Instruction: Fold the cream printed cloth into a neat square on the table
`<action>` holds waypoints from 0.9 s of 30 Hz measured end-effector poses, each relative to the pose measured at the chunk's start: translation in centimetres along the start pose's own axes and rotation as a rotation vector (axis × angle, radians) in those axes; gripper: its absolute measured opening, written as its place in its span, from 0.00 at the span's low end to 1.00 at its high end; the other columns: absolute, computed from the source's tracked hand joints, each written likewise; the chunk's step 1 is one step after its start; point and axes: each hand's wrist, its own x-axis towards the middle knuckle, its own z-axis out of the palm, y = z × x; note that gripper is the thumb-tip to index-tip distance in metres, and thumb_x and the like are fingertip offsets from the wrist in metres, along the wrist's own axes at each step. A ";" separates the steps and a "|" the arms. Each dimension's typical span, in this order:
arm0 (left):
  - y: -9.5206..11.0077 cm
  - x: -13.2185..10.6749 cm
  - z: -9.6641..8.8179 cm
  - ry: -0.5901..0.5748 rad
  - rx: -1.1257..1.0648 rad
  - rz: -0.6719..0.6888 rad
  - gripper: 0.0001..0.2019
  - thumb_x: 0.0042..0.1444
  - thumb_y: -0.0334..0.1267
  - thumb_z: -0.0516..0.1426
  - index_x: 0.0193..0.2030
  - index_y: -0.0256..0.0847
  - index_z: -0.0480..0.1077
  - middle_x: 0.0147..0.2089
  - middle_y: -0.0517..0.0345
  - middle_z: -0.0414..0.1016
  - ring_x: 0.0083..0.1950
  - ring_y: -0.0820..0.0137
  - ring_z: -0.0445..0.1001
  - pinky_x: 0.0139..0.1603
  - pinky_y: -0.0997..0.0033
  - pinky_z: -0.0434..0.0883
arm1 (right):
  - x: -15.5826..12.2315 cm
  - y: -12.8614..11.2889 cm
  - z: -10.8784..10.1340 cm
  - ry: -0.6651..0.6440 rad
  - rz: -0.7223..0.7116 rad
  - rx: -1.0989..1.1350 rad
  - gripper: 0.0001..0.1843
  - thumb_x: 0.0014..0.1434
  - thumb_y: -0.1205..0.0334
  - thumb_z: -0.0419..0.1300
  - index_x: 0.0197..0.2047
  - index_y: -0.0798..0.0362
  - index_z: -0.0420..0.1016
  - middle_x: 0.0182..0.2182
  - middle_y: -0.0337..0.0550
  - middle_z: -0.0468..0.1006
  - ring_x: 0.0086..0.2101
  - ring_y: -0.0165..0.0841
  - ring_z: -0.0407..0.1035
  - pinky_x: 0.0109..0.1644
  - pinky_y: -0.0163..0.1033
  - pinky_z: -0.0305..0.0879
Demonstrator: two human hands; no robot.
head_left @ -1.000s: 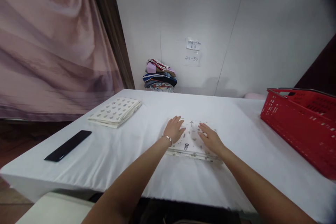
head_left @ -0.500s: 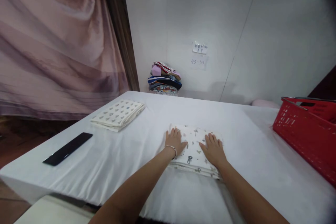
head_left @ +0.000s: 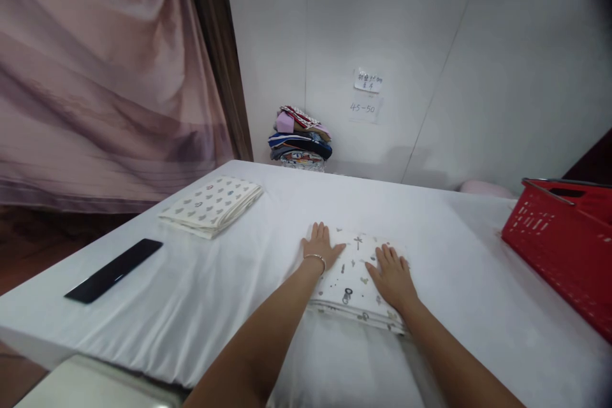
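A folded white cloth [head_left: 354,280] printed with small grey and beige figures lies in front of me, its layers showing along the near edge. My left hand [head_left: 321,247] rests flat on its left side, fingers spread, with a thin bracelet at the wrist. On the right side of the cloth lies my right hand [head_left: 393,275], palm down and fingers stretched out. Neither hand grips anything. Farther left is a second folded cloth [head_left: 215,204], cream with rows of grey prints, untouched.
White fabric covers the table [head_left: 201,293]. A dark flat slab [head_left: 115,271] lies near its left edge, and a red plastic basket [head_left: 564,248] stands at the right. Behind the table is a pile of folded fabrics [head_left: 301,137]. A pink curtain [head_left: 95,76] hangs at left.
My left hand has slid slightly forward on the cloth, and its fingers point farther away. My right hand stays nearly in place. The view has shifted a little.
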 end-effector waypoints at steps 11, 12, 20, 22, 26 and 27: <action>0.3 0.0 -0.2 -0.001 0.005 0.005 0.42 0.51 0.63 0.34 0.66 0.35 0.39 0.69 0.57 0.28 0.68 0.59 0.23 0.61 0.43 0.47 | 1.6 0.9 -1.7 -0.072 0.077 0.093 0.33 0.60 0.45 0.41 0.62 0.57 0.52 0.63 0.52 0.46 0.62 0.43 0.38 0.60 0.52 0.39; 0.3 0.0 -0.2 0.002 0.008 0.007 0.42 0.51 0.63 0.34 0.66 0.35 0.39 0.69 0.57 0.28 0.68 0.59 0.23 0.60 0.43 0.47 | 1.7 1.3 -1.7 -0.058 0.089 0.093 0.34 0.60 0.46 0.41 0.63 0.58 0.50 0.64 0.52 0.45 0.62 0.43 0.36 0.60 0.53 0.39; 0.3 0.0 -0.3 0.030 0.017 0.013 0.40 0.52 0.62 0.35 0.66 0.37 0.42 0.69 0.56 0.30 0.68 0.59 0.25 0.60 0.45 0.49 | 1.7 2.8 -0.2 -0.065 0.108 0.157 0.35 0.60 0.44 0.40 0.63 0.57 0.49 0.64 0.49 0.44 0.62 0.42 0.35 0.60 0.53 0.42; 0.2 0.0 -0.4 0.035 0.008 0.019 0.40 0.52 0.62 0.36 0.66 0.38 0.43 0.69 0.56 0.31 0.68 0.59 0.27 0.61 0.46 0.49 | 1.9 3.0 -0.1 -0.045 0.092 0.209 0.35 0.59 0.44 0.42 0.63 0.58 0.51 0.64 0.50 0.45 0.62 0.42 0.35 0.61 0.51 0.42; -0.1 0.0 -0.6 0.094 -0.054 0.022 0.35 0.55 0.57 0.39 0.65 0.37 0.46 0.69 0.55 0.35 0.68 0.62 0.32 0.61 0.54 0.52 | 1.6 4.1 0.0 -0.001 0.116 0.387 0.32 0.58 0.51 0.47 0.61 0.61 0.54 0.63 0.51 0.47 0.62 0.40 0.36 0.63 0.47 0.41; -0.2 0.0 -0.7 0.128 -0.078 0.012 0.34 0.55 0.55 0.41 0.64 0.37 0.47 0.69 0.54 0.36 0.68 0.62 0.34 0.61 0.57 0.53 | 1.3 4.4 0.0 0.010 0.150 0.445 0.31 0.58 0.53 0.47 0.61 0.61 0.54 0.63 0.51 0.47 0.62 0.39 0.38 0.63 0.46 0.40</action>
